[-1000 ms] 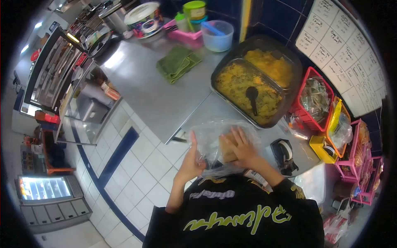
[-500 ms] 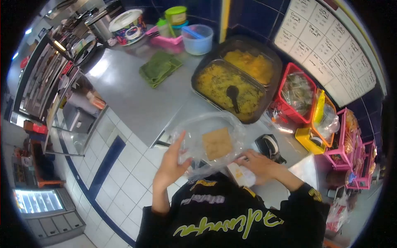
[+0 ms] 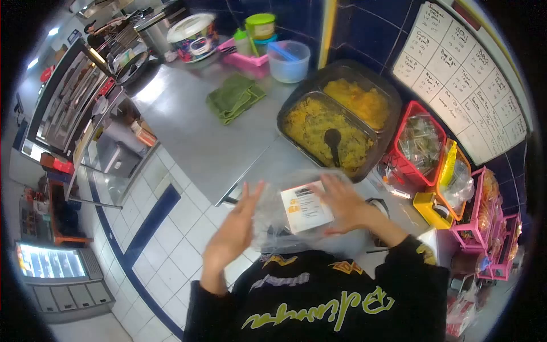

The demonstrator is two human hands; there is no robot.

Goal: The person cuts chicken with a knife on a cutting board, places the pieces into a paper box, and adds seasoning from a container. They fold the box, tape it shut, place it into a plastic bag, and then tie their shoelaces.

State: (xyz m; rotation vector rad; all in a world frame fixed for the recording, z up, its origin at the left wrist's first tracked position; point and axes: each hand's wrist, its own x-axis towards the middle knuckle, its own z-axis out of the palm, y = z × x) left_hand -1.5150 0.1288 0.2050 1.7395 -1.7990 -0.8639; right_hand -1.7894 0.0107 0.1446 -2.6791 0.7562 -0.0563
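Note:
A clear plastic bag (image 3: 270,225) lies spread in front of my body at the counter's edge. In it is a small white box (image 3: 307,208) with orange and black print, face up. My right hand (image 3: 346,208) grips this box by its right side, fingers over the far edge and thumb toward the near corner. Along the bag's left side stands my left hand (image 3: 231,231), its fingers stretched out against the plastic. The brown box seen earlier is hidden now.
Beyond the bag, a black two-part tray (image 3: 283,126) holds yellow food and a black spoon (image 3: 333,145). A green cloth (image 3: 235,98) lies on the steel counter (image 3: 188,122). To the right are a red basket (image 3: 423,111), a yellow tape dispenser (image 3: 431,211) and pink baskets (image 3: 474,228).
My right hand has brought the white box from the bag's right side into the bag, over where the brown box showed. My left hand stays at the bag's left side.

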